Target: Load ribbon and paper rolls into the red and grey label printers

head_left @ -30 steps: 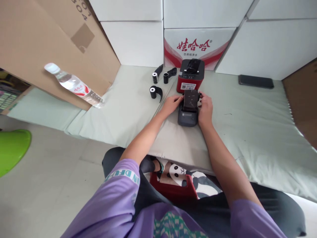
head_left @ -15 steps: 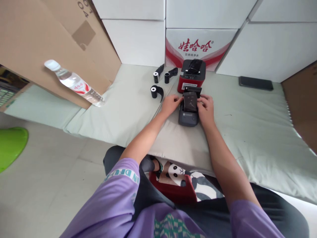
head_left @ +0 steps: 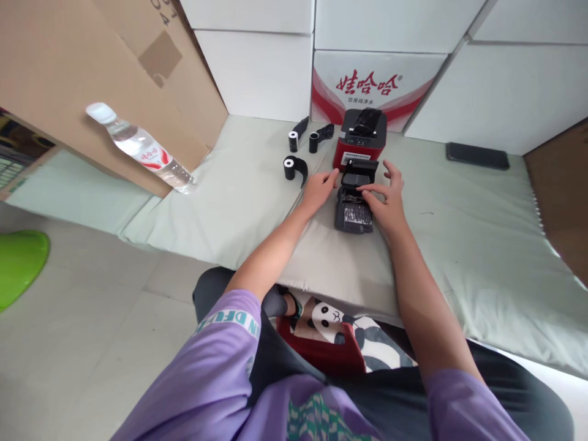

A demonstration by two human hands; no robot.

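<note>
A small black portable printer (head_left: 340,219) lies on the cloth with its lid (head_left: 362,165) raised. A black paper strip (head_left: 358,214) drapes over its front end from the paper compartment. My right hand (head_left: 387,199) reaches in from the right, thumb and index finger at the compartment, the other fingers raised and apart. Whether these two fingertips grip the paper is too small to make out. My left hand (head_left: 319,188) rests on the left, bent fingers apart, fingertips beside the lid's left edge. Directly behind stands a red and black printer (head_left: 361,138) with black paper on top.
Several black paper rolls (head_left: 289,168) stand left of the printers. A water bottle (head_left: 142,150) leans against the cardboard box (head_left: 92,79) at far left. A black phone (head_left: 478,156) lies right. White boxes (head_left: 257,73) line the back; the padded cloth surface (head_left: 239,202) ends above my lap.
The black strip, held up between both hands earlier, now lies over the printer's front. My right hand has moved left over the compartment. My left hand has come slightly away from the paper.
</note>
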